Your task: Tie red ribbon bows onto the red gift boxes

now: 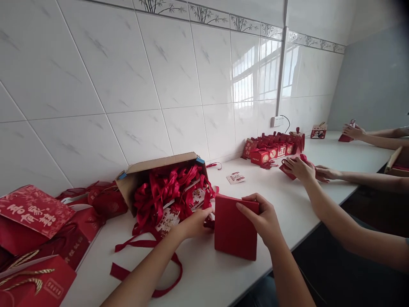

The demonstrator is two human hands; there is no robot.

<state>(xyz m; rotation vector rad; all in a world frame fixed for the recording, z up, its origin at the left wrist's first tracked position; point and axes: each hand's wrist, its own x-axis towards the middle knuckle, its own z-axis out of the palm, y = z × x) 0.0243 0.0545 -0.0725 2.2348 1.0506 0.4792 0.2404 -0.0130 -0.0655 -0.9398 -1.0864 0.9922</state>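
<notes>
My right hand (266,219) grips a flat-faced red gift box (235,230) by its upper right edge, thumb on the near face. The box stands tilted over the white table. Just left of it, my left hand (200,222) is closed on a dark red piece that looks like ribbon (209,222); the box partly hides its fingertips. A loose red ribbon (166,294) curls on the table beneath my left forearm. Behind that hand, an open cardboard carton (159,163) lies on its side, full of red ribbons (162,183) and printed cards (168,219).
Red gift boxes (35,211) crowd the left side, some with gold cord handles. A printed card (235,177) lies on the white table (204,273). Finished-looking boxes (271,151) line the tiled wall. At right, co-workers' hands (302,168) handle red boxes.
</notes>
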